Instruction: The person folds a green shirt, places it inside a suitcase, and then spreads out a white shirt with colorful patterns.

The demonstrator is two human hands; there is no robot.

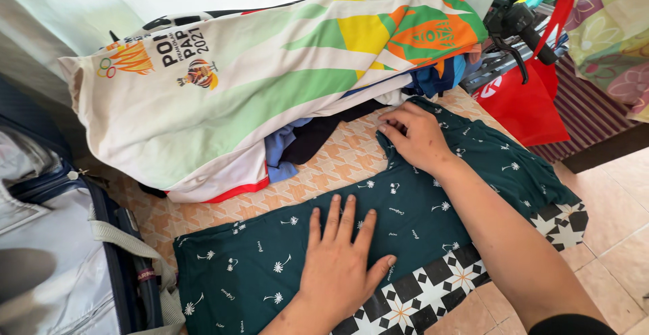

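A dark green garment (419, 206) with small white flower prints lies spread flat on a mat. My left hand (338, 254) rests palm down on its middle, fingers spread. My right hand (418, 135) presses on the garment's far edge, fingers bent over the cloth near the pile of clothes.
A heap of clothes topped by a white, green, yellow and orange jersey (257, 71) lies just beyond. An open grey suitcase (61, 254) stands at the left. A red bag (527, 105) hangs at the right from a bicycle handlebar (520, 24). The orange patterned mat (338, 159) and black-and-white mat (433, 294) cover a tiled floor.
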